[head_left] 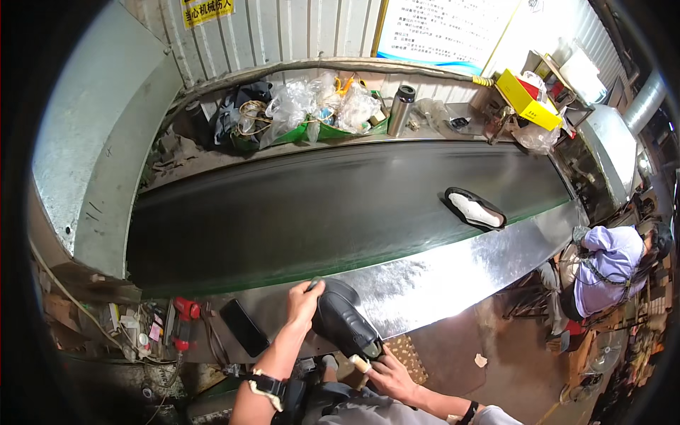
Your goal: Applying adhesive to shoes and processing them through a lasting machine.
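In front of my body, over the near metal edge, I hold a black shoe (345, 320) with both hands. My left hand (304, 303) is closed on its far end, the thumb pressed near the rim. My right hand (391, 375) grips the near end, where a greenish-grey patch shows at the opening; one of its fingers wears a pale wrap. Behind the shoe's far end sticks out another dark, rounded piece (345, 289), and I cannot make out whether it belongs to the same shoe. A second black shoe (474, 210) with a white inside lies on the belt, farther right.
A dark conveyor belt (297, 212) runs across, with a shiny metal ledge (425, 283) on its near side. A phone (244, 328) and a red tool (185, 315) lie left. Behind stand plastic bags (297, 106), a steel flask (401, 111) and a yellow box (528, 99). A person (609, 269) sits right.
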{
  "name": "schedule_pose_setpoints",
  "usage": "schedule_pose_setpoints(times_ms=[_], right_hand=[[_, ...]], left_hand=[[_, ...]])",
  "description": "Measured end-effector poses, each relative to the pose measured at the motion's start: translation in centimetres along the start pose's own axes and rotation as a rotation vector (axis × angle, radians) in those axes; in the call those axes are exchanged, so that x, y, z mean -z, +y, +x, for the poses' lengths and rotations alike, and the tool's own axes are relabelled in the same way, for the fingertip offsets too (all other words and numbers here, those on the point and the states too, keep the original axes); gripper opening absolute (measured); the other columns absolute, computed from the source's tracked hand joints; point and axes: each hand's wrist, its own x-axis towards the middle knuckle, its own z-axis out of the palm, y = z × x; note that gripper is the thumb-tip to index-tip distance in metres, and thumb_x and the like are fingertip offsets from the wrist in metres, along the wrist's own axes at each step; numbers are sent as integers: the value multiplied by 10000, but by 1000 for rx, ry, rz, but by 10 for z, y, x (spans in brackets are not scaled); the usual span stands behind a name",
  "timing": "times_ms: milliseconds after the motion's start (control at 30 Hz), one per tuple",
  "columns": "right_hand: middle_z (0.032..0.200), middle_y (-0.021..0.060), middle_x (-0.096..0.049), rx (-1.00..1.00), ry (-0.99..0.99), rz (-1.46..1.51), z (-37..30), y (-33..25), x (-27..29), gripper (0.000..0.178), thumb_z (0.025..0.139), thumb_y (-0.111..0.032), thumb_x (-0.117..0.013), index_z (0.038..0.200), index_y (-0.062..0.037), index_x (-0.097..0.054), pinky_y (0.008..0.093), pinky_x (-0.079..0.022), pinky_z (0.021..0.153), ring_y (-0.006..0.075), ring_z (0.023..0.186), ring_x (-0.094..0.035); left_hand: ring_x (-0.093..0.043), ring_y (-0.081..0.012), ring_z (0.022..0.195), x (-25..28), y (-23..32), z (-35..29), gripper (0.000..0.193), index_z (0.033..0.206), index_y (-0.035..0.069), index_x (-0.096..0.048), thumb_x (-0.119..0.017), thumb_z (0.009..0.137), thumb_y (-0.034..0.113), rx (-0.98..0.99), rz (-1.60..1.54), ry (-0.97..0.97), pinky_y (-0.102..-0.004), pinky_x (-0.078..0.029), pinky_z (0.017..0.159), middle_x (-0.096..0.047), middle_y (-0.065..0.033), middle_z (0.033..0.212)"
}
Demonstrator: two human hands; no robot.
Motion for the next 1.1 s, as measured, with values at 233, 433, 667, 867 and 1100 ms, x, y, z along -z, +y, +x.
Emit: schedule_pose_setpoints(times_ms=[233, 433, 667, 867, 1100], right_hand=[[1434, 301, -357, -310, 517, 455, 56, 14, -22, 1153, 682, -292, -943, 1525, 27, -224, 501, -366, 1104, 458, 1339, -384], [1421, 339, -433, -325, 322, 761, 10, 36, -20, 1020, 728, -256, -894, 1495, 60, -300, 481, -378, 1120, 512, 1343, -428], [1320, 262, -529, -237, 253, 680, 9, 59, -22, 869, 779, -221, -852, 1459, 41, -378, 428, -447, 1026, 405, 1209, -553], [1387, 246, -492, -123, 172, 874, 7, 44, 3, 838, 837, -236, -810, 1481, 30, -345, 464, -373, 1102, 373, 1307, -483], [1567, 172, -372, -824, -601, 1407, 110, -5, 48, 917, 980, -452, -625, 1615, -59, -93, 341, -275, 1166, 257, 1433, -366]], left_hand=[[-643, -421, 978, -24, 13, 8, 348, 923, 13, -730, -701, 889, 358, -329, 546, 585, -487, -501, 819, -689, -207, 989], [-664, -387, 1007, -9, -10, -11, 373, 951, 52, -722, -669, 865, 411, 121, 456, 347, -472, -511, 874, -708, -196, 1064], [-642, -441, 1073, -55, 16, -30, 611, 1168, 8, -599, -728, 750, 434, 3, 713, 518, -518, -510, 935, -652, -237, 1159], [-682, -402, 939, -14, -5, -58, 437, 947, -14, -655, -722, 710, 347, -39, 454, 538, -469, -531, 841, -705, -237, 955], [-661, -286, 673, 32, -7, -191, 347, 786, 8, -629, -755, 739, 328, -319, 179, 743, -418, -511, 661, -660, -164, 704]])
